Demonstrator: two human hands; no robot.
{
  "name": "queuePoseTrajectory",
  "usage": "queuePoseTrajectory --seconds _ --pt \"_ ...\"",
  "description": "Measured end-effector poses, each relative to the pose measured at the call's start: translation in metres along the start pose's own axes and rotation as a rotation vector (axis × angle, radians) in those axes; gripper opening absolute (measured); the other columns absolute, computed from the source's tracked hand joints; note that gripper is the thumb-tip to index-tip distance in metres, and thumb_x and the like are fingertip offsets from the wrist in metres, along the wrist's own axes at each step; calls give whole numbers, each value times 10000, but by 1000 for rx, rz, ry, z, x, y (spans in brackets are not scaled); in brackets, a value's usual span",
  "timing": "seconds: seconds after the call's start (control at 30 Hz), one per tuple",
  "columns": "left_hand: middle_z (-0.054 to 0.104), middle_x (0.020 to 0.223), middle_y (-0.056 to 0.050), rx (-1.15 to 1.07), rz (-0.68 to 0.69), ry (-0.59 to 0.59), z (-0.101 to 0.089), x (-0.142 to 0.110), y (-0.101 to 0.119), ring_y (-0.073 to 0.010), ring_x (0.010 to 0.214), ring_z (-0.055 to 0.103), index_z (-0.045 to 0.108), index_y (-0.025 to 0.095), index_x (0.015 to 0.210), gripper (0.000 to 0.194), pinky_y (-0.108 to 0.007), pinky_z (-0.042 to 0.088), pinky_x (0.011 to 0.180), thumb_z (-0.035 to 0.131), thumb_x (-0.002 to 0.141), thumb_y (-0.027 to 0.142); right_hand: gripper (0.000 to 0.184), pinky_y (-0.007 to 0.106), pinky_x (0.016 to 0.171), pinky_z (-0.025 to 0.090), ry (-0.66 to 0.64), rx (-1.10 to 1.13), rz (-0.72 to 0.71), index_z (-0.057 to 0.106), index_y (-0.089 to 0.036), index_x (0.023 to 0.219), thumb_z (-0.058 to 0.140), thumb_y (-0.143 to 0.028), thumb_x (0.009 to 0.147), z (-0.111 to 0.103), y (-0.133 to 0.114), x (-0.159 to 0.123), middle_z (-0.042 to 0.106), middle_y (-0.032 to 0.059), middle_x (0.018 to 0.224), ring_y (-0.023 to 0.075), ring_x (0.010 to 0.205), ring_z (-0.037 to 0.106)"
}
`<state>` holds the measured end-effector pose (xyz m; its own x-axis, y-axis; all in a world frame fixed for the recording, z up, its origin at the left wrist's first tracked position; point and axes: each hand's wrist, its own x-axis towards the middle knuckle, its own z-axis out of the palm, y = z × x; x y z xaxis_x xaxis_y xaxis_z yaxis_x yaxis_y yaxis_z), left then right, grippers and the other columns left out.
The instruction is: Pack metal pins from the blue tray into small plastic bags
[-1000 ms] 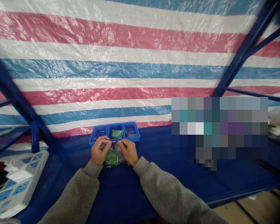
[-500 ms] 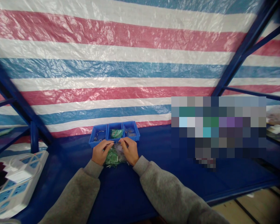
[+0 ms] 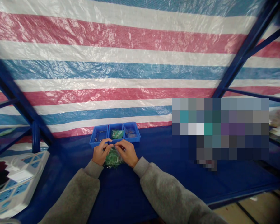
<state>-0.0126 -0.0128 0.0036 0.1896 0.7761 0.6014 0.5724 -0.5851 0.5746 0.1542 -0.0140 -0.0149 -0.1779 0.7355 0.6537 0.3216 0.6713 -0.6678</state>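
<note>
The left hand (image 3: 100, 153) and right hand (image 3: 128, 153) meet fingertip to fingertip, thumb and forefinger pinched on each — closed on something small between them, too small to make out. Right below lies the pile (image 3: 114, 158), green pieces on the blue table (image 3: 123, 196), with both hands close about it. Just beyond the hands sits the tray (image 3: 135, 137), blue and split in three: thin metal pieces (image 3: 98, 136) in the left compartment, a green packet (image 3: 117, 134) in the middle one, greyish pieces (image 3: 131, 133) in the right one. A power strip (image 3: 22, 193) lies well apart, at the table's left.
</note>
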Motion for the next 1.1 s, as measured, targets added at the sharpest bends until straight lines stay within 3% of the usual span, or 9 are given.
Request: queuePoseTrajectory --seconds 0.17,0.33,0.47,0.77,0.93,1.1 --pt "499 469 79 -37 -16 -9 2 -1 -4 -85 402 467 553 173 1000 221 -189 387 465 505 841 319 154 230 654 442 -22 -28 19 639 -191 830 510 -269 863 1 2 0 606 26 757 136 686 552" --pt "651 687 1 -90 -56 52 6 -1 -10 -108 521 578 603 173 957 239 -206 466 513 601 776 328 178 224 640 434 62 8 87 605 -179 840 456 -265 886 1 3 0 617 21 763 131 684 562" --pt "641 687 -16 -162 -84 55 8 0 -12 -99 497 554 639 166 816 170 -203 469 464 612 768 326 201 227 640 436 65 7 104 601 -177 840 441 -286 893 1 3 -1 618 20 759 133 680 565" --pt "597 956 -87 -381 -148 93 11 2 -2 -144 707 586 606 156 854 186 -191 476 439 607 764 319 219 234 665 438 27 -41 86 631 -180 850 450 -296 890 1 7 -1 637 38 783 142 707 569" --pt "632 849 -62 -395 -189 139 10 1 -5 -124 628 589 537 149 845 185 -193 477 457 574 792 322 256 246 690 445 75 -50 114 645 -176 914 413 -282 902 -2 4 1 660 54 860 154 766 588" --pt "639 789 -46 -164 -110 95 7 0 -6 -142 677 607 620 158 869 182 -208 485 514 564 803 318 258 253 693 445 115 -51 117 647 -179 910 412 -286 904 -3 2 0 656 50 832 156 738 583"
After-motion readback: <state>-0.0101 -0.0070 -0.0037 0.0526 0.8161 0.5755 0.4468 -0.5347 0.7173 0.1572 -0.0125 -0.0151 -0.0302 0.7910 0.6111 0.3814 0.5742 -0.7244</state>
